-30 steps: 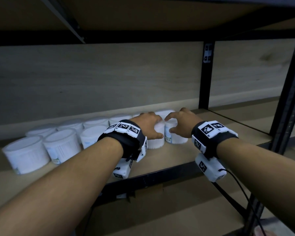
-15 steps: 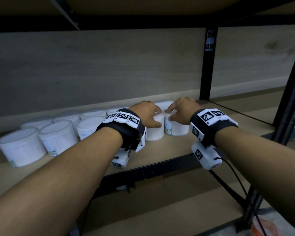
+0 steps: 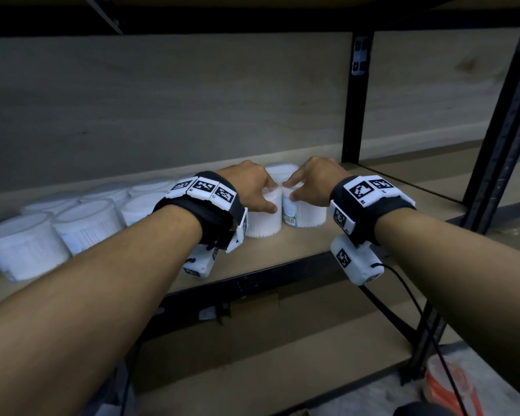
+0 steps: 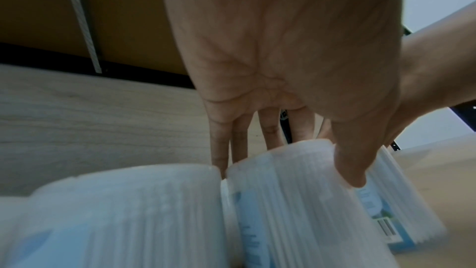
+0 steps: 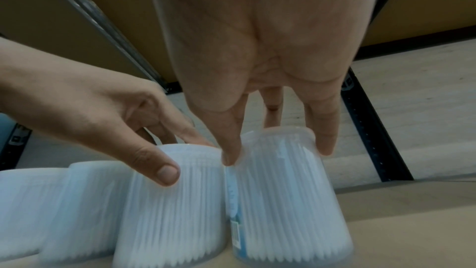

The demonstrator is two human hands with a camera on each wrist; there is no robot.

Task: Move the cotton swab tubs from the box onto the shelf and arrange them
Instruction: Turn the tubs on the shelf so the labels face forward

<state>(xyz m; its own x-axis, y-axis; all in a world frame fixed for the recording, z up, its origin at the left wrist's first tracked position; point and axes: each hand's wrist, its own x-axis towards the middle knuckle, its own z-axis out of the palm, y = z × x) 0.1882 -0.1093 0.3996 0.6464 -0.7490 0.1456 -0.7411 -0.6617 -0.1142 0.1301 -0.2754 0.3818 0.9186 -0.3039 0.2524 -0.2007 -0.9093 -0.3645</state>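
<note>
Along the shelf [image 3: 282,253], from its left end toward the black upright post [image 3: 354,109], white cotton swab tubs [image 3: 24,247] stand upright in two rows, one along the back board and one nearer the front edge. At the right end of the front row the left hand [image 3: 249,190] is clamped from above on the left tub [image 3: 264,217], thumb on the near wall and fingers [image 4: 219,150] reaching over the lid to the far side. Touching it on the right stands the right tub [image 3: 305,211], its barcode label turned toward the left one; the right hand [image 3: 311,184] grips it from the top, thumb in the seam between the two tubs and fingers [image 5: 326,138] down its right wall. Both tubs rest on the shelf with their long axes vertical, directly under their own hands, so each hand is nearest its own tub. The pair sits a little forward of the tub [image 3: 279,169] behind them in the back row. I judge the next move to be a small squaring-up into line with the front row, then letting go. The box is not in view.
</note>
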